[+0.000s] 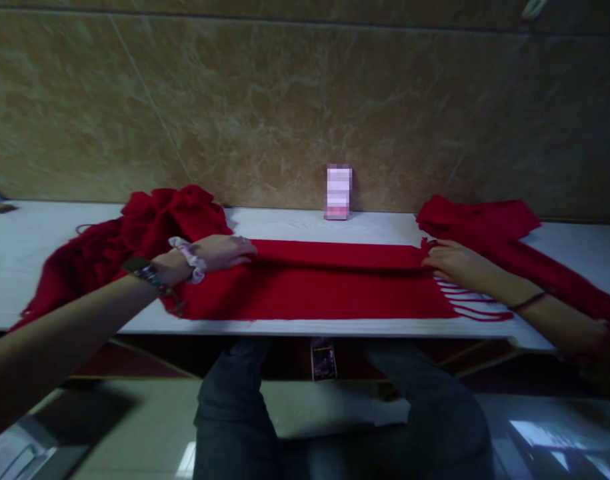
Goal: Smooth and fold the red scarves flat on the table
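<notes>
A red fringed scarf (pixel 325 293) lies stretched lengthwise along the white table. A long fold in it runs between my two hands and casts a dark shadow line across the cloth. My left hand (pixel 225 252), with a scrunchie at the wrist, grips the fold at its left end, fingers bent over the cloth. At the fringed end, my right hand (pixel 447 260) pinches the fold's right corner, where some tassels bunch by the fingers. White gaps show between the loose tassels (pixel 477 303) below that hand.
A heap of red cloth (pixel 177 217) lies at the left, and more folded red cloth (pixel 477 220) at the right. A phone (pixel 338 192), its screen blurred, leans on the marbled wall (pixel 265 113). Another dark phone-like object (pixel 323 360) shows below the white table (pixel 279 225).
</notes>
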`<state>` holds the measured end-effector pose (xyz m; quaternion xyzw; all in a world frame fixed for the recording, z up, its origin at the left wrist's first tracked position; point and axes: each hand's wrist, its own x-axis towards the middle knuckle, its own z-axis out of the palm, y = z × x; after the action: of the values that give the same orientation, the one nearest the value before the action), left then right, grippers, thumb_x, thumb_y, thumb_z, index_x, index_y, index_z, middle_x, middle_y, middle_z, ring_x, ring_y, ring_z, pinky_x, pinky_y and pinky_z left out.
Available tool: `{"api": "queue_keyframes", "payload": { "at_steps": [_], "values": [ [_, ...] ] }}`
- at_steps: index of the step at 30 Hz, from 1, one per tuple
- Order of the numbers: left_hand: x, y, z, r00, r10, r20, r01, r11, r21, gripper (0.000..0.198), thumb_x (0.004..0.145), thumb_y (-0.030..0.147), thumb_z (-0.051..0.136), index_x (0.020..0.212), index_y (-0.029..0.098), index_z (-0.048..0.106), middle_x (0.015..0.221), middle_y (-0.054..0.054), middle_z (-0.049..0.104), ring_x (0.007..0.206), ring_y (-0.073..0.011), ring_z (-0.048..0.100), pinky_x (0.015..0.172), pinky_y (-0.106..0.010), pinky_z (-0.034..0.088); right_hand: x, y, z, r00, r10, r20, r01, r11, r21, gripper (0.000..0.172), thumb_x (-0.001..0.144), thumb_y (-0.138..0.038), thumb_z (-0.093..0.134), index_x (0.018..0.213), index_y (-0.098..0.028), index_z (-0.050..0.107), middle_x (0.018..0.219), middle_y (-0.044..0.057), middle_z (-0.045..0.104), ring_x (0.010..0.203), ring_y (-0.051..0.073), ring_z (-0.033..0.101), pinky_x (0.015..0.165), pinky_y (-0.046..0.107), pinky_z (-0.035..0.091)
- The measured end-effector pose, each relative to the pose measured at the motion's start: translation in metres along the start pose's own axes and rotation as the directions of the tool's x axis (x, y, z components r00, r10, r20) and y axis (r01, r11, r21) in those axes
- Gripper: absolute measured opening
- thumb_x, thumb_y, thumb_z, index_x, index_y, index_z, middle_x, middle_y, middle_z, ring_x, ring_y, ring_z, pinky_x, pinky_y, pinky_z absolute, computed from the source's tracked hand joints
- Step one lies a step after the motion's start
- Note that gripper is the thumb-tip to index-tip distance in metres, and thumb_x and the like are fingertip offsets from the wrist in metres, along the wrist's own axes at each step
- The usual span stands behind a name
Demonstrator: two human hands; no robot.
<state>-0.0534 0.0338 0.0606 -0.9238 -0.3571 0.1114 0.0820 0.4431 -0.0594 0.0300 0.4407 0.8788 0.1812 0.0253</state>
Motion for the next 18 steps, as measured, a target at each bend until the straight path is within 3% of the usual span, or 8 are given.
{"api": "queue_keyframes", "payload": {
  "at_steps": [3, 6, 13, 18],
  "values": [
    [-0.017, 0.021, 0.019, 0.999, 0.004, 0.036, -0.002, 0.999, -0.042, 0.028, 0.086, 0.026, 0.035, 0.101, 0.018, 0.057, 0.102, -0.007, 0.062, 0.088, -0.0174, 0.059, 0.077, -0.027, 0.046, -0.024, -0.016, 0.007, 0.999, -0.017, -0.033, 0.017, 1.000, 0.007, 0.026, 0.073, -0.013, 0.048, 0.086, -0.022, 0.068, 0.086, 0.007, 0.068, 0.087, 0.022, 0.059, 0.088, 0.038, 0.039],
    [-0.022, 0.034, 0.029, 0.999, -0.046, -0.017, 0.045, 0.997, -0.056, 0.030, 0.084, 0.024, 0.034, 0.103, 0.017, 0.056, 0.101, -0.009, 0.061, 0.086, -0.0179, 0.059, 0.076, -0.028, 0.047, -0.033, -0.025, 0.009, 0.998, 0.035, -0.047, -0.037, 0.999, -0.035, 0.026, 0.073, -0.012, 0.049, 0.088, -0.019, 0.069, 0.084, 0.010, 0.067, 0.081, 0.022, 0.060, 0.081, 0.037, 0.044],
    [-0.026, 0.036, 0.029, 0.982, 0.011, -0.188, -0.023, 0.998, -0.064, 0.030, 0.085, 0.027, 0.033, 0.098, 0.021, 0.059, 0.098, -0.006, 0.062, 0.086, -0.0165, 0.058, 0.080, -0.027, 0.046, -0.026, -0.042, 0.008, 0.971, 0.042, -0.235, -0.017, 0.994, 0.105, 0.035, 0.080, -0.019, 0.048, 0.113, -0.020, 0.061, 0.110, 0.011, 0.062, 0.101, 0.023, 0.057, 0.088, 0.041, 0.045],
    [-0.021, 0.042, 0.039, 0.970, 0.062, -0.235, -0.073, 0.996, -0.042, 0.032, 0.087, 0.024, 0.030, 0.097, 0.020, 0.061, 0.098, -0.008, 0.062, 0.087, -0.0172, 0.058, 0.079, -0.028, 0.047, -0.024, -0.057, 0.019, 0.975, -0.007, -0.224, 0.057, 0.975, 0.217, 0.030, 0.084, -0.017, 0.044, 0.106, -0.023, 0.064, 0.105, 0.007, 0.066, 0.096, 0.018, 0.060, 0.087, 0.036, 0.049]
  ]
}}
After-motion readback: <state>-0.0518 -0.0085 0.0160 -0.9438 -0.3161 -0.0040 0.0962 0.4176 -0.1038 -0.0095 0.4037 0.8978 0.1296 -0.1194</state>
